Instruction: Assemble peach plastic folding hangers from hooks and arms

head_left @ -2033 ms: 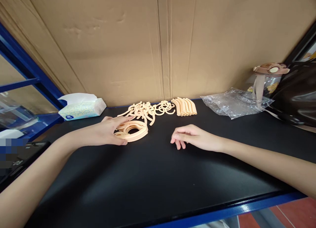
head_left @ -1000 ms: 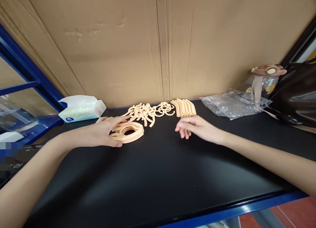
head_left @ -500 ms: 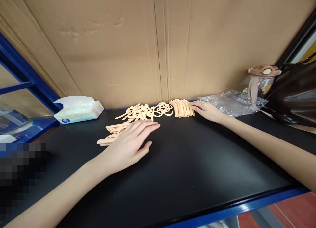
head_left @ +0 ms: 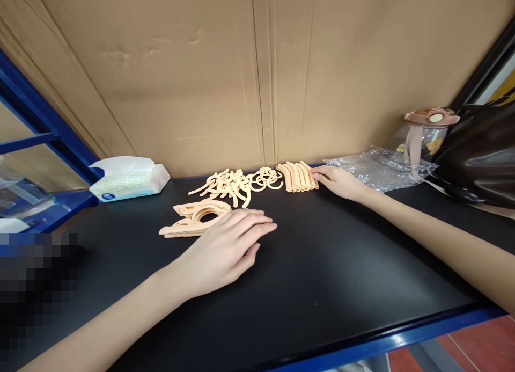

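Head view: A black tabletop (head_left: pixel 341 275) carried several groups of peach-coloured curved parts in front of a cardboard wall (head_left: pixel 161 77).
Row of curved bars: The row (head_left: pixel 296 177) stood near the rear edge, bars packed side by side. Each bar's long axis ran front to back, bending leftward at the far end; the near ends faced the person.
Right hand: The right hand (head_left: pixel 341 182) was the nearer hand, reaching in from the right. Its thumb and fingers were drawn close together at the row's rightmost bar, apparently in contact; whether a bar was gripped could not be told.
Left hand: The left hand (head_left: pixel 231 248) was palm down, fingers extended and loosely spread, with nothing seen in its grasp. The row lay beyond it and to the right, well apart.
Stacked curved pieces: The stack (head_left: pixel 181 228) lay just beside the left hand, partly covered by it in view; contact could not be confirmed.
Loose hooks: A jumbled pile (head_left: pixel 231 185) lay behind the stack and left of the row.
Clear plastic bag: The crumpled bag (head_left: pixel 372 168) lay right of the row, behind the right hand.
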The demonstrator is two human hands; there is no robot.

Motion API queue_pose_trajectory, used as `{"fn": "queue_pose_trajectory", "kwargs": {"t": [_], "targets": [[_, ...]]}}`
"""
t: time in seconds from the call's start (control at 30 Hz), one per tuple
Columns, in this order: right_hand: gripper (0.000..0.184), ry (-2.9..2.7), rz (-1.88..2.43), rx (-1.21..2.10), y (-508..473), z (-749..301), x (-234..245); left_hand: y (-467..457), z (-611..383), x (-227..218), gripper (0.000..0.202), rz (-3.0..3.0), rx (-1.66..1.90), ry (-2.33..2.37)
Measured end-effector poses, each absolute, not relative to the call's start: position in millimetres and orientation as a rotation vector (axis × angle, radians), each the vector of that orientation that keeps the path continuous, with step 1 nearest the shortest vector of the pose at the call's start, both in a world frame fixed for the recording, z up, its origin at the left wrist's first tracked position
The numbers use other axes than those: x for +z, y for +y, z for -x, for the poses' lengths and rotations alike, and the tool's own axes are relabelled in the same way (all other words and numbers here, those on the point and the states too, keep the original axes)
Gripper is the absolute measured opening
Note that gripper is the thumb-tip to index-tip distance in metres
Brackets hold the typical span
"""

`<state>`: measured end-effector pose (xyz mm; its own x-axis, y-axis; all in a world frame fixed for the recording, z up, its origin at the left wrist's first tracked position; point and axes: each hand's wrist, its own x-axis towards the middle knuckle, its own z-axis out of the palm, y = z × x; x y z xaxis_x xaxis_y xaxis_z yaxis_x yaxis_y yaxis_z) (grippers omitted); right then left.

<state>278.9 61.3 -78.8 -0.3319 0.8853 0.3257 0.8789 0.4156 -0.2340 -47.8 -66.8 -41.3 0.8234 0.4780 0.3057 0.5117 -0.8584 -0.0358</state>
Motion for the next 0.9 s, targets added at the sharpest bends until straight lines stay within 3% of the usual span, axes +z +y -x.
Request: {"fn": "queue_pose_trajectory", "kwargs": {"t": [0.53, 0.9], "targets": [[0.041, -2.245, 1.724, -0.246, 53, -273, -76, -67, 45, -47, 0.036, 2.947, -0.444, -0.748], [0.022, -2.176, 1.968, -0.571, 50, -269, -72, -67, 45, -47, 0.031, 2.968, -0.46, -0.736]]}}
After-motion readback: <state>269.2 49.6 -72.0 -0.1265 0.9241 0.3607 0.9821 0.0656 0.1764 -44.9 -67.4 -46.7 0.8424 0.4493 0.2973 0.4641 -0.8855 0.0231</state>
